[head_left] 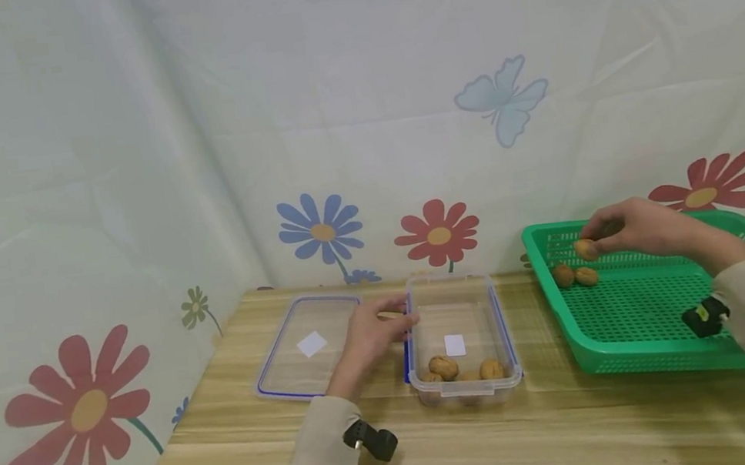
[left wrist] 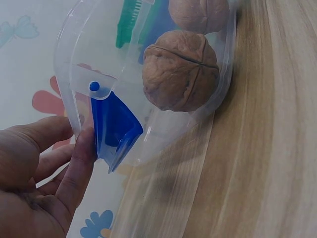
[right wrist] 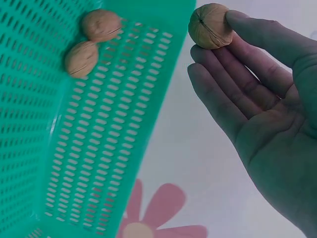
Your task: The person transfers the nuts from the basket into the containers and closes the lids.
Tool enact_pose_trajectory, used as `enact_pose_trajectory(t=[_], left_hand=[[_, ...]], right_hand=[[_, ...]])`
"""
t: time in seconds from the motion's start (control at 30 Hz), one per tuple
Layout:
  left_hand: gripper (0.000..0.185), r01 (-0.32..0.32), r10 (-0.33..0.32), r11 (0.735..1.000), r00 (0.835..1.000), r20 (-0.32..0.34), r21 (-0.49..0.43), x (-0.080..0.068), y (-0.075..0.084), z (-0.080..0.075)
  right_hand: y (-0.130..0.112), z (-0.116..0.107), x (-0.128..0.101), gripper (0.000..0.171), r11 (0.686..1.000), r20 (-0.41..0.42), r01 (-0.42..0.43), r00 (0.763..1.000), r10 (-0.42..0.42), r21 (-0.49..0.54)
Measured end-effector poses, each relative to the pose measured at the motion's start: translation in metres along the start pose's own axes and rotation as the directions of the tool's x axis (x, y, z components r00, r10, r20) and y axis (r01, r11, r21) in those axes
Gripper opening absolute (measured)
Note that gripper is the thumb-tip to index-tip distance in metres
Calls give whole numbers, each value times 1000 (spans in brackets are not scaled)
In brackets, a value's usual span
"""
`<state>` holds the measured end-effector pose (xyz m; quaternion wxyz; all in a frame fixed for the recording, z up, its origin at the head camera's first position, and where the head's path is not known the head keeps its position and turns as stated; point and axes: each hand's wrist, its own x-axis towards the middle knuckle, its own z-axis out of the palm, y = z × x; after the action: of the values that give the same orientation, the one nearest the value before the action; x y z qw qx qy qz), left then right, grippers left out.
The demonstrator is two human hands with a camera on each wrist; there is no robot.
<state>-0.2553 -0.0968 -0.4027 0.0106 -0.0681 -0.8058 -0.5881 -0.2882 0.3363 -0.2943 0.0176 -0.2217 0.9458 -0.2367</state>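
My right hand point(head_left: 651, 229) pinches a walnut point(right wrist: 210, 26) between thumb and fingertips, above the left part of the green plastic basket point(head_left: 564, 317). Two more walnuts point(right wrist: 81, 59) lie in that basket, close together. With its thumb and fingers my left hand point(head_left: 372, 333) holds the left wall of a clear plastic box point(head_left: 507, 340), beside a blue latch point(left wrist: 111, 126). Several walnuts point(head_left: 443, 367) sit at the near end inside the box, and a white label point(head_left: 454, 345) shows further back.
A clear lid point(head_left: 281, 344) with a blue seal and a white label lies flat on the wooden table point(head_left: 232, 451), left of the box. Behind the table hangs a pale curtain point(head_left: 357, 110) printed with flowers and a butterfly.
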Motion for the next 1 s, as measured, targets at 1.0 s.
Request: enact_pose_trajectory(t=[1.0], left_hand=[[44,16,-16,1000,1000,-1,10,1,-1,0]], right_hand=[[-86,28,-10,27,984,-10,87,996,-87,158]])
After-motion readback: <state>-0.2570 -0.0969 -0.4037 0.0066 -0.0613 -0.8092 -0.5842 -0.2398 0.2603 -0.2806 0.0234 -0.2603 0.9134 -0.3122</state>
